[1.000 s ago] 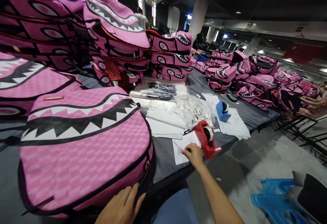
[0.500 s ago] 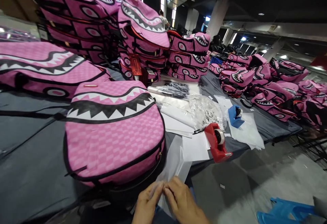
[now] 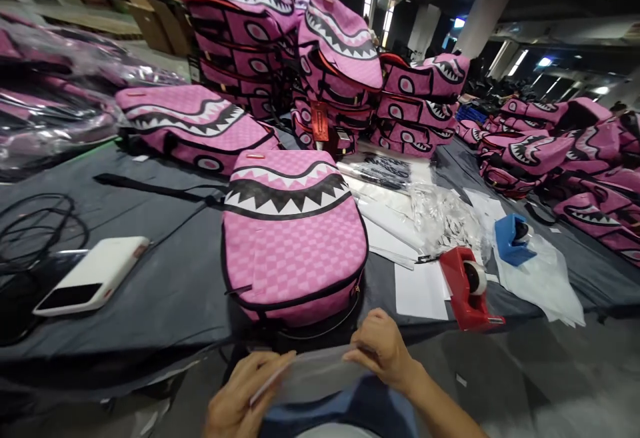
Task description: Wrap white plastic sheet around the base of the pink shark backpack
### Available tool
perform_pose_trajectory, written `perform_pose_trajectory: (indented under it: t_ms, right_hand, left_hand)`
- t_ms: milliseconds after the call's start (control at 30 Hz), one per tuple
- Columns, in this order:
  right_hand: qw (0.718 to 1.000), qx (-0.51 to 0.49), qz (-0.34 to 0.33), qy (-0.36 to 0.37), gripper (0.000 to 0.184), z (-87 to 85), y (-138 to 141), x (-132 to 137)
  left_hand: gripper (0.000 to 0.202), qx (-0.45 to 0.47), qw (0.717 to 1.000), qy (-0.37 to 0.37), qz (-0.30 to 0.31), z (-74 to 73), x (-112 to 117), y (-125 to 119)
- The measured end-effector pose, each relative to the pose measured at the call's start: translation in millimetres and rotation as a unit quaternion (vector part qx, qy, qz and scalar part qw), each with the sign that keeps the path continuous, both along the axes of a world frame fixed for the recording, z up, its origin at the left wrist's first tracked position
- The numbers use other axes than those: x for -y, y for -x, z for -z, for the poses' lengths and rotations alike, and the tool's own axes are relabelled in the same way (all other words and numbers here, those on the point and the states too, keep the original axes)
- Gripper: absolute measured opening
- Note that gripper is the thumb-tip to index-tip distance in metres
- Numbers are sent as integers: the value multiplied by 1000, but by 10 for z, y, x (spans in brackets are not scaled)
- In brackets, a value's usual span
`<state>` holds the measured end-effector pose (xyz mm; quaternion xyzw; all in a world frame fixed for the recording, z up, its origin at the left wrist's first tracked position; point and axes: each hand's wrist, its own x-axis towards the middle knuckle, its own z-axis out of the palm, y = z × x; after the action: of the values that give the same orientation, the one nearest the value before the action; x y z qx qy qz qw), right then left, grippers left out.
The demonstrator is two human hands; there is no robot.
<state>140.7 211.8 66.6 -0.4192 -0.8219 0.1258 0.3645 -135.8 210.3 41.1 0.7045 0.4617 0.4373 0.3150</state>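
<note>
Between my two hands, in front of my body, a clear plastic bag (image 3: pixel 323 368) is stretched by its edge. My left hand (image 3: pixel 250 388) grips one side of it, fingers closed over the plastic. The other side is pinched by my right hand (image 3: pixel 380 348), thumb against curled fingers. Just beyond the hands, a pink checkered backpack (image 3: pixel 295 251) with a black-and-white shark-mouth print lies on the dark table cover (image 3: pixel 175 285). A black strap (image 3: pixel 150 188) trails from its left side.
A red tape dispenser (image 3: pixel 465 291), a blue tape dispenser (image 3: pixel 513 238) and white paper (image 3: pixel 420 295) lie to the right. Stacked pink backpacks (image 3: pixel 340 51) rise behind. A white power bank (image 3: pixel 95 275) and black cables (image 3: pixel 40 231) are at left; plastic-wrapped backpacks (image 3: pixel 55 105) lie beyond.
My hands have moved apart, spreading the plastic bag and drawing it toward my body. The view has swung left, bringing the power bank and wrapped backpacks into sight.
</note>
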Motion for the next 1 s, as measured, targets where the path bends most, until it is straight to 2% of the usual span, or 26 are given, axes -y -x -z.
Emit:
perform_pose_trajectory:
  t_ms: [67,133,200,233,333,400,433,500,533,567,600,667,733,800,867,933,1000]
  right_hand:
    - [999,-3,21,26,37,-9,24,-53]
    - [997,5,37,72,36,-26,53,-137]
    - [993,35,33,108,33,-41,74,-232]
    - [993,59,23,102,32,-47,78,-275]
    - [989,147,-10,19,34,-63,67,-363]
    - [983,182,-18,-24,32,-80,48,-383]
    - [981,190,-22,-27,30,-90,39,-386]
    - [979,199,-25,-24,27,-107,30,-386]
    - [978,205,-26,-25,27,-112,33,-386]
    - [977,209,-26,-28,27,-113,41,-387]
    - [976,213,-27,-33,27,-111,54,-388]
    - [975,216,-29,-32,27,-104,83,-386]
    - [978,205,-30,-15,27,-105,87,-367]
    - [985,169,-18,42,26,-121,32,-328]
    - [985,102,26,139,37,-149,-93,-280]
    - [969,18,81,233,42,-178,-251,-248]
    - [952,-67,114,278,44,-194,-373,-265]
  left_hand:
    - [36,51,988,125,-78,-66,-132,2]
    - [53,81,965,207,-140,-106,-272,-35]
    - [61,90,955,225,-169,-118,-380,-71]
    - [63,87,955,221,-176,-115,-414,-79]
    - [67,61,960,205,-183,-103,-424,-53]
    - [66,36,965,152,-208,-114,-366,-19]
    - [61,20,968,86,-234,-129,-325,-10]
    - [37,-19,957,-100,-272,-179,-241,-28]
    - [23,-38,948,-188,-253,-211,-210,-60]
    - [12,-54,943,-256,-208,-243,-192,-109]
    - [10,-67,941,-296,-150,-271,-192,-172]
    - [11,-90,947,-306,-33,-299,-241,-313]
    - [11,-105,955,-273,37,-277,-331,-434]
    - [16,-105,962,-243,66,-215,-413,-499]
    - [18,-88,966,-235,67,-145,-458,-506]
    - [15,-69,965,-243,64,-87,-465,-477]
    - [12,-54,963,-257,68,-32,-455,-431]
